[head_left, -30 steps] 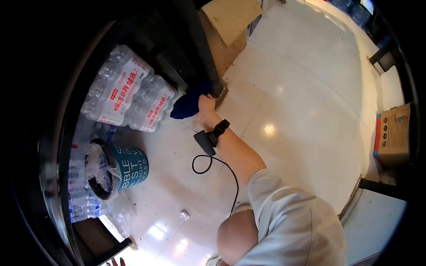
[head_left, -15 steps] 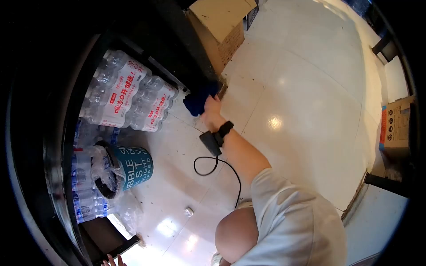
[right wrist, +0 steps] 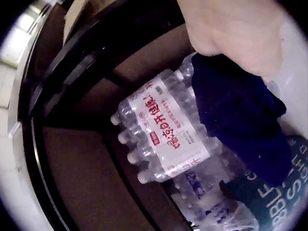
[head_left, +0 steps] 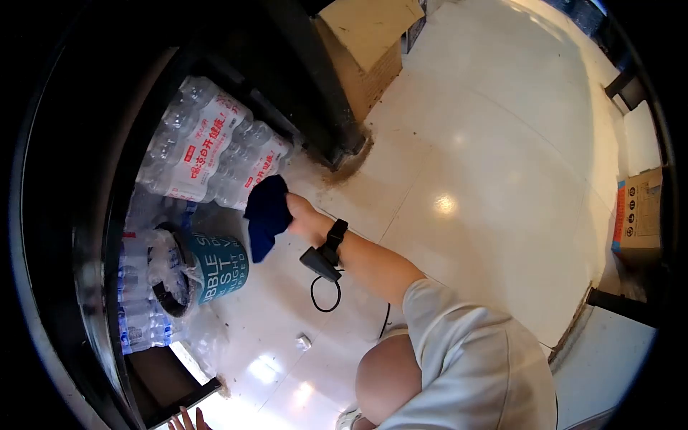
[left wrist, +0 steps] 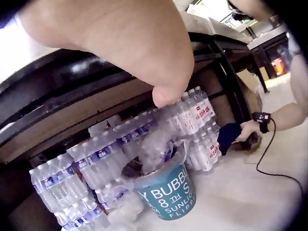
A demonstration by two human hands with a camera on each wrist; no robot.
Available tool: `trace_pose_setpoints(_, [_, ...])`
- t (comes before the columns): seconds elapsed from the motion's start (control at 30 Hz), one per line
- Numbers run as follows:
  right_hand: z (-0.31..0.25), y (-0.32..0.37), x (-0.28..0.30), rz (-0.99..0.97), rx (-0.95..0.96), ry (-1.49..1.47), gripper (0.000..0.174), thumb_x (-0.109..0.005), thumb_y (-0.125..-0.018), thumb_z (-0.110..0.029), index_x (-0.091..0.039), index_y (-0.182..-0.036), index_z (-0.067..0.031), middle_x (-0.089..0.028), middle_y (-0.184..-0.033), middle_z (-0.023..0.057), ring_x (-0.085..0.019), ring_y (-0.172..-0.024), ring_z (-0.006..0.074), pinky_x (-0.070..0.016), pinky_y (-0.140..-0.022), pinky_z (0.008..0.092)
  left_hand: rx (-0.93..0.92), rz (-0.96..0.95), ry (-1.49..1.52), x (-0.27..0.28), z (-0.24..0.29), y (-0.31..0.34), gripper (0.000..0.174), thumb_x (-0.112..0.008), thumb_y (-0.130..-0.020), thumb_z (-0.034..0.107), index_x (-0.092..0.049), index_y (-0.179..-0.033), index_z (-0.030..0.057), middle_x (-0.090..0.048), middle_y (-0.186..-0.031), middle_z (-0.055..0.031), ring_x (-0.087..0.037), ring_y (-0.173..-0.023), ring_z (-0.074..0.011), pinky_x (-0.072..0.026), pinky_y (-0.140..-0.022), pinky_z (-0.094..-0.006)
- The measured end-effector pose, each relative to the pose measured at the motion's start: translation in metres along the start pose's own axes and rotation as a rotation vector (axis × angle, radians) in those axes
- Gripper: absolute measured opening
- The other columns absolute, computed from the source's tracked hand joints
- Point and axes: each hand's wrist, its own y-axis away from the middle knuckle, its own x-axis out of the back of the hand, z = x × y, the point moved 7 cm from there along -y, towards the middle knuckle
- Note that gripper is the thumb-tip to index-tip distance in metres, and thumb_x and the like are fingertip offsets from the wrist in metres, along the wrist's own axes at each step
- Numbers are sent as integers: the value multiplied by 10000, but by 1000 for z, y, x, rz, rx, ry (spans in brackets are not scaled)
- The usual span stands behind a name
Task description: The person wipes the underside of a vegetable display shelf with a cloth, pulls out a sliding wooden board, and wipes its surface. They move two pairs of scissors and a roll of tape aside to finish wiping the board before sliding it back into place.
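Observation:
A dark blue cloth (head_left: 266, 215) hangs from my right hand (head_left: 304, 215), which grips it above the floor. In the right wrist view the cloth (right wrist: 240, 113) droops below the right hand (right wrist: 236, 31), between the water packs and the bin. At the bottom left edge of the head view, only the spread fingers of my left hand (head_left: 188, 419) show. The left wrist view has the left hand (left wrist: 130, 43) large and close, over the black table's edge, holding nothing visible. Its fingertips are mostly hidden there.
Shrink-wrapped water bottles (head_left: 204, 147) stand under the black table. A teal bin (head_left: 222, 269) with a plastic liner is beside them. A black table leg (head_left: 337, 136) meets the floor near an open cardboard box (head_left: 365, 43). A small white item (head_left: 304, 342) lies on the tiles.
My right hand has pulled the cloth away from the foot of the table leg, leftward and toward me, up to the bin. The stained floor around the leg now shows. The left hand stays low at left.

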Motion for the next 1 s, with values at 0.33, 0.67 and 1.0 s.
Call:
trace_pose_setpoints(0.33, [-78, 37, -73, -147, 233, -43, 313, -487, -931, -216, -560, -1146, -1, -647, -1053, 153, -633, -966, 292, -516, -880, 414, 41, -88, -4, -11, -10, 38, 436, -487, -869, 156, -521, -1303, 187, -405, -1423, -97, -393, -1283, -349, -311, -1045, -517])
trace_pose_setpoints(0.67, [-85, 28, -49, -238, 260, 27, 306, -500, -932, -256, -550, -1141, -38, -611, -1134, 128, -609, -968, 244, -521, -788, 382, 98, -33, -13, -23, -10, 52, 410, -466, -871, 169, -555, -1271, 191, -424, -1410, -86, -445, -1232, -360, -325, -1040, -507])
trace_pose_setpoints(1.0, [-98, 105, -162, -282, 415, 257, 263, -454, -922, -170, -578, -1095, -14, -621, -1097, 136, -595, -1008, 267, -482, -903, 404, 114, -52, 33, -22, -17, 59, 415, -480, -859, 157, -563, -1265, 195, -421, -1412, -90, -428, -1251, -363, -308, -1055, -507])
